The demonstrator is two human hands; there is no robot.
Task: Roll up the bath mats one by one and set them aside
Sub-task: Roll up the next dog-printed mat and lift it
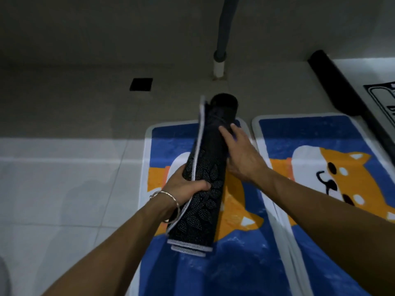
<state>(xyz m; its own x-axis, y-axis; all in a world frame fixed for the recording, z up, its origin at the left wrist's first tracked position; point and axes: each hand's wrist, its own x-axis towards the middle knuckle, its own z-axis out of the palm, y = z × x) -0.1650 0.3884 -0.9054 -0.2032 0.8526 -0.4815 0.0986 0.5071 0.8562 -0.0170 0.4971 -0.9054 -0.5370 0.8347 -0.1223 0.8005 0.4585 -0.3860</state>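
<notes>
A rolled bath mat (210, 159), its dark dotted backing outward and its edge trimmed white, is held above the floor, pointing away from me. My left hand (183, 184) grips the roll near its middle, thumb over the loose white-trimmed edge. With straight fingers, my right hand (239, 152) lies against the roll's right side. Under the roll a blue bath mat (233, 253) with an orange dog picture lies flat. A second blue dog mat (333, 167) lies flat beside it on the right.
The floor is pale tile (64, 189) with a dark square drain (141, 84) at the back. A grey pipe (221, 39) rises from the floor behind the mats. A long black threshold (346, 90) runs along the right, with a black-and-white mat (382, 99) beyond it.
</notes>
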